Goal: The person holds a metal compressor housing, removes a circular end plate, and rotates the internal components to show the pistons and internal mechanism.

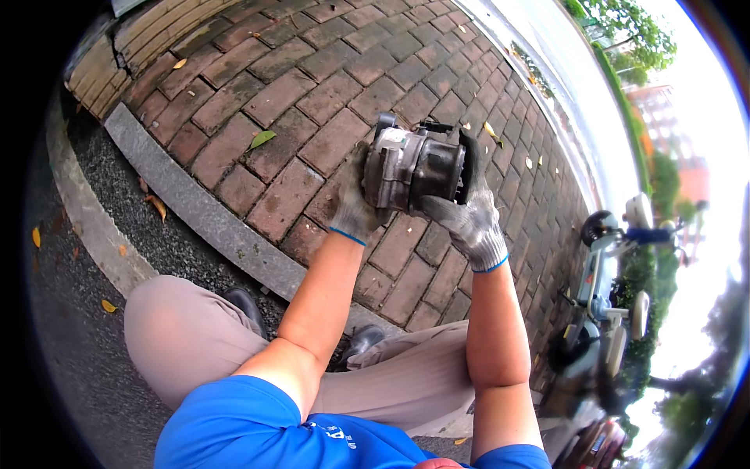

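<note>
left hand (pixel 354 191) — partly hidden behind metal part (pixel 410 166), distant building (pixel 662 111) blurred, blue shirt (pixel 242 426) — cut off below

Worn on the head as the left of a side-by-side pair, the camera looks steeply down past the blue shirt (pixel 234 426) and over both forearms (pixel 312 305) to the left grip (pixel 353 205) and right grip (pixel 473 215), close by and just above mid-picture. From where I stand, it also takes in brick paving (pixel 328 94) beyond them. Its fisheye bows the kerb (pixel 195 207) and goes black at the corners. The view leans, so the scooter (pixel 598 277), farther off, lies tipped toward the right rim.
</note>
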The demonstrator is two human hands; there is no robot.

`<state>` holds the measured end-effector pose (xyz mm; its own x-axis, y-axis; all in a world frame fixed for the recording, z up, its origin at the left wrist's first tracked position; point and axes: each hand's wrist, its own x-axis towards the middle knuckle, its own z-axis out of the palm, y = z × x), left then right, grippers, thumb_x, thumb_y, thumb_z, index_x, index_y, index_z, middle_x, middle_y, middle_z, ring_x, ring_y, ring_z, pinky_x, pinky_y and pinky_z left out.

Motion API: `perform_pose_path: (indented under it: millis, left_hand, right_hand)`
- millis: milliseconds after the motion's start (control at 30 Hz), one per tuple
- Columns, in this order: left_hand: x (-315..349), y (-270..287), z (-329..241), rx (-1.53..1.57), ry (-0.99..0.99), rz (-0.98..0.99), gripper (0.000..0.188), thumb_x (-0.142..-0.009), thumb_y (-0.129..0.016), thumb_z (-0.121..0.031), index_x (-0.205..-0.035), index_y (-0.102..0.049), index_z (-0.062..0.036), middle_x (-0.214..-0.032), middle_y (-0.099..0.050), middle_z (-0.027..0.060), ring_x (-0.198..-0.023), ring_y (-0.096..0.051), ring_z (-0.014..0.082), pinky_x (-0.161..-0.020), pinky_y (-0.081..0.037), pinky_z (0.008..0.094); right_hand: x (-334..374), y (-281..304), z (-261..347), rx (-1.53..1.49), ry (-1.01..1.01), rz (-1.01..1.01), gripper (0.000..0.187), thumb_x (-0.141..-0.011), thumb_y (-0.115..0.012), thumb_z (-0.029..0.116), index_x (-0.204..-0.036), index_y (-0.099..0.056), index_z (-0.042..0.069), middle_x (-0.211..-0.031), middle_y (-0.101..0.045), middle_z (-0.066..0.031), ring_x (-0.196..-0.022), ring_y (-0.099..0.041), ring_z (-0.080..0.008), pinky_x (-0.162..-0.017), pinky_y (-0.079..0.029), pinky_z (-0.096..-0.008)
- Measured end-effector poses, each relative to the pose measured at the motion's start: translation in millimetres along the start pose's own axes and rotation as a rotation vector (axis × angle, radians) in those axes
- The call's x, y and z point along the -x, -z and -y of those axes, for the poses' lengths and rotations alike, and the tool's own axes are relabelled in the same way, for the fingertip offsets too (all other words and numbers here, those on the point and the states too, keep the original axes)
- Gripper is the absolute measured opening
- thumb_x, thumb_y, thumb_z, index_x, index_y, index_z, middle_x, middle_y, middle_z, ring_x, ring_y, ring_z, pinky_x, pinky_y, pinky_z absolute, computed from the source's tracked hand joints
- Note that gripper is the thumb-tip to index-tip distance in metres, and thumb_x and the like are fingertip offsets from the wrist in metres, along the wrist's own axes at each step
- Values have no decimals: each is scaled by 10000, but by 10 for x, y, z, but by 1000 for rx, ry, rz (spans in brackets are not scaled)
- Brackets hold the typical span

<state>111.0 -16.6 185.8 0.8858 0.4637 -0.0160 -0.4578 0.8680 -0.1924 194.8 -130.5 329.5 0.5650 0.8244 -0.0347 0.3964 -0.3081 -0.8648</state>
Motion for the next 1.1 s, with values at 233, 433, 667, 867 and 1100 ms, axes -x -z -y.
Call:
perform_pose_path:
  millis: [233,433,667,867,1100]
  left_hand:
    - [64,-54,46,70,23,-35,488,-1048,-492,-458,-1356,-606,-97,-1316,-665,101,-1185,-657,268,-1031,-550,449]
    - [185,-145,-49,-170,-127,-41,523,-1055,-479,-460,-1391,-570,-70,-1359,-636,112,-1220,-638,254,-1051,-535,411]
    - [-7,-369,-218,-306,-75,341,528,-1070,-458,-410,-1467,-496,-64,-1454,-552,117,-1329,-537,266,-1121,-453,437]
    - [-253,-850,-155,-403,115,143,517,-1062,-532,-378,-1446,-526,-33,-1443,-576,121,-1314,-565,239,-1122,-465,415]
    - [-263,-315,71,155,262,136,712,-1009,-552,-527,-1501,-436,-25,-1479,-530,193,-1349,-539,342,-1146,-445,508]
  right_hand:
    - [70,20,41,5,42,20,1178,-664,-882,128,-1599,-165,100,-1268,-649,-154,-1137,-668,-269,-1003,-540,-410]
    - [128,-146,149,-288,40,45,1175,-653,-834,14,-1581,-117,81,-1282,-628,-176,-1138,-670,-280,-1011,-548,-408]
    - [116,-53,99,54,266,-115,1206,-589,-915,156,-1578,-228,114,-1382,-564,-161,-1250,-594,-298,-1062,-505,-439]
    - [149,124,129,-96,309,-243,1198,-600,-877,150,-1592,-205,109,-1434,-513,-204,-1277,-575,-323,-1084,-489,-459]
    - [224,139,44,184,229,-203,1347,-538,-917,435,-1606,-187,60,-1600,-314,-231,-1413,-445,-363,-1164,-384,-473]
